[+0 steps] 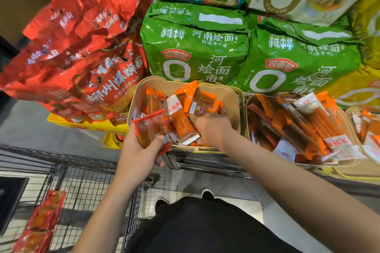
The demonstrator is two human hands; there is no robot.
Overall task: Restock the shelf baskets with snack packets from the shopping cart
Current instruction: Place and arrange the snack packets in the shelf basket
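Left hand (pixel 144 148) gripping red plastic snack packet (pixel 151 129), right hand (pixel 211 127) grasping orange packets (pixel 200 101) in half-filled beige basket (pixel 230 96); more packets (pixel 41 222) left at 7 o'clock in wire cart (pixel 86 181).

snack packets (pixel 186 123): glossy plastic film | basket (pixel 230 96): matt tan plastic | cart (pixel 86 183): metal wire

Green noodle bags (pixel 195 47): "河南烩面"; orange snack packet (pixel 181 119): "大辣条"; red bags (pixel 111 80): seemingly "螺蛳粉".
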